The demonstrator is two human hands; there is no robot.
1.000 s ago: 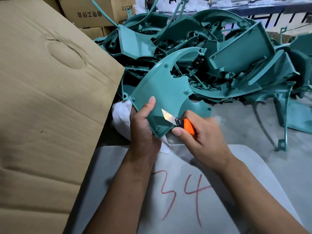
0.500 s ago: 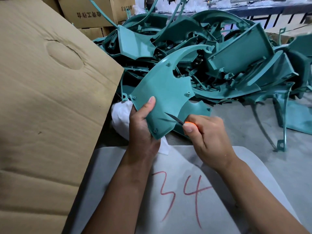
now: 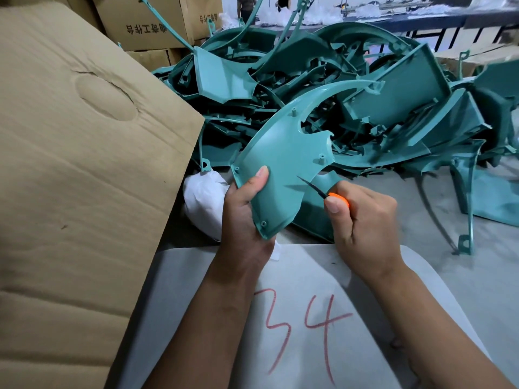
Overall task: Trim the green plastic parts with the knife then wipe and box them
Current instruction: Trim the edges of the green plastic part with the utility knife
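Cardboard flap (image 3: 70, 178) stood at tabletop (image 3: 421, 220) left edge; parts pile (image 3: 365, 94) at far edge, cloth (image 3: 202, 203) between.

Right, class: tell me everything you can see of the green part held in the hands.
The green part is a curved, smooth panel, plastic by its look, with a long horn sweeping up to the right, a scooped cut-out, small pegs and corner holes. It is held tilted above the table. The left hand grips its lower end, thumb on its face. The knife, in the right hand, meets its right edge.

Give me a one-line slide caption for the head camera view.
Left hand holds a curved green plastic part while the right hand runs an orange-handled knife along its edge.
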